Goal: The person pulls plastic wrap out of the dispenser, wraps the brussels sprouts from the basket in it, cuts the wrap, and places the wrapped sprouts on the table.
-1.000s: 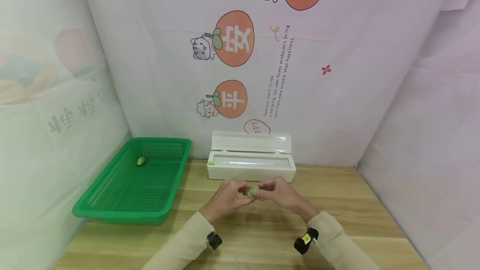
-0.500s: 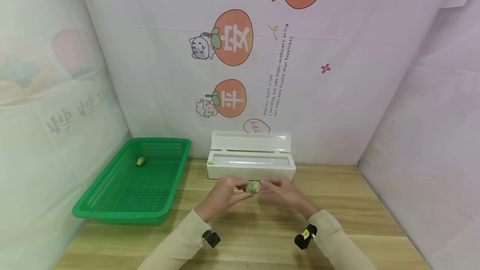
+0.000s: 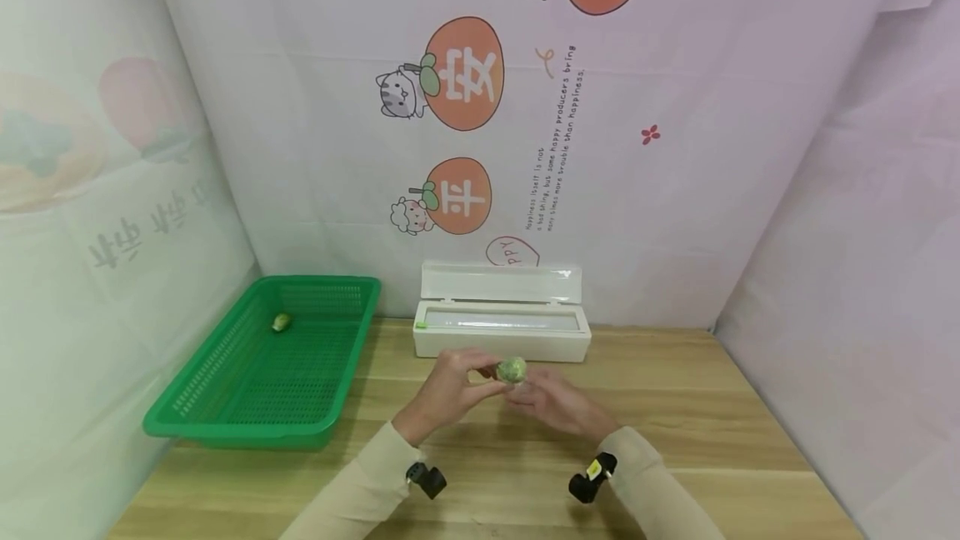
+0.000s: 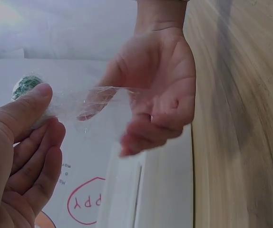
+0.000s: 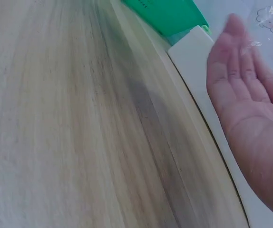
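My left hand [image 3: 444, 394] pinches a small round green vegetable, like a Brussels sprout [image 3: 512, 370], between thumb and fingers above the table. Clear cling film [image 4: 93, 97] covers the sprout, and a loose tail of it stretches toward my right hand [image 3: 558, 407]. In the left wrist view that right hand [image 4: 160, 90] is palm up beside the film, its thumb apart from its fingers. The right wrist view shows its fingers [image 5: 241, 71] mostly straight, with a bit of film shining at the tips. Behind both hands stands a white cling film dispenser [image 3: 502, 348], lid raised.
A green plastic basket [image 3: 243, 433] stands at the left of the wooden table [image 3: 675, 457], with one small green sprout [image 3: 281, 322] inside near the back. Printed white cloth [image 3: 337, 190] hangs behind the table and along both sides.
My right hand has come away from the sprout, then dropped lower and turned palm up beside the film. The left hand keeps its pinch, and the sprout has shifted slightly up and right.
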